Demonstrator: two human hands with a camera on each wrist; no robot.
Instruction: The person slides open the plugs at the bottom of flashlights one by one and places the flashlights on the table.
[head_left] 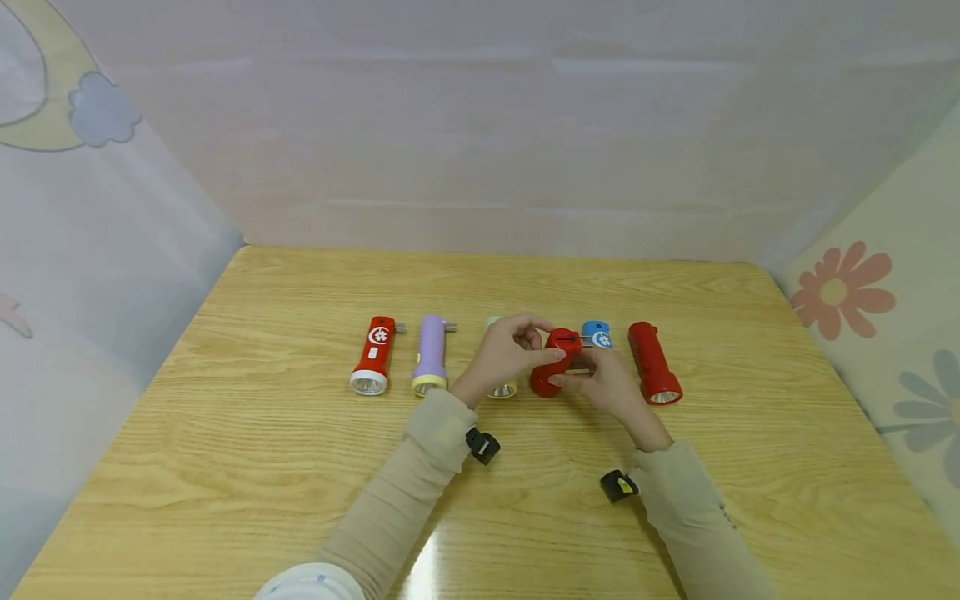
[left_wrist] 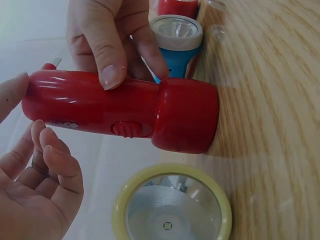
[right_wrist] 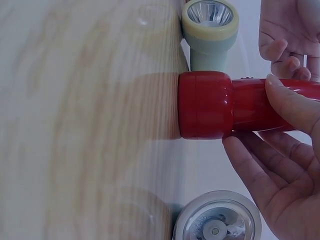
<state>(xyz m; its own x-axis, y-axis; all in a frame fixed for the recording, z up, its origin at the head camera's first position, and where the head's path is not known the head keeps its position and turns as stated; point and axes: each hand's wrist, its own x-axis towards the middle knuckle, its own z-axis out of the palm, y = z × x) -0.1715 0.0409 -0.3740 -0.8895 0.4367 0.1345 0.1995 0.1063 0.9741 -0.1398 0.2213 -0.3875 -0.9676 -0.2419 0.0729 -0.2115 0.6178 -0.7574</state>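
A red flashlight [head_left: 545,382] stands lens down on the wooden table, held by both hands. Metal prongs stick out sideways near its upper end. My right hand [head_left: 611,385] grips the body between thumb and fingers, as the right wrist view also shows on the flashlight [right_wrist: 207,105]. At the upper end, my left hand [head_left: 504,352] pinches the flashlight with thumb and finger; its other fingers are curled beside the body. The left wrist view shows a ribbed switch [left_wrist: 127,129] on the side. The lens faces down and is hidden.
A row of flashlights lies on the table [head_left: 300,467]: red with white rim [head_left: 372,358], purple [head_left: 432,346], pale green with yellow rim [head_left: 503,391] partly behind the left hand, blue [head_left: 596,327] behind the right hand, and red [head_left: 652,360]. Curtains [head_left: 487,150] rise behind.
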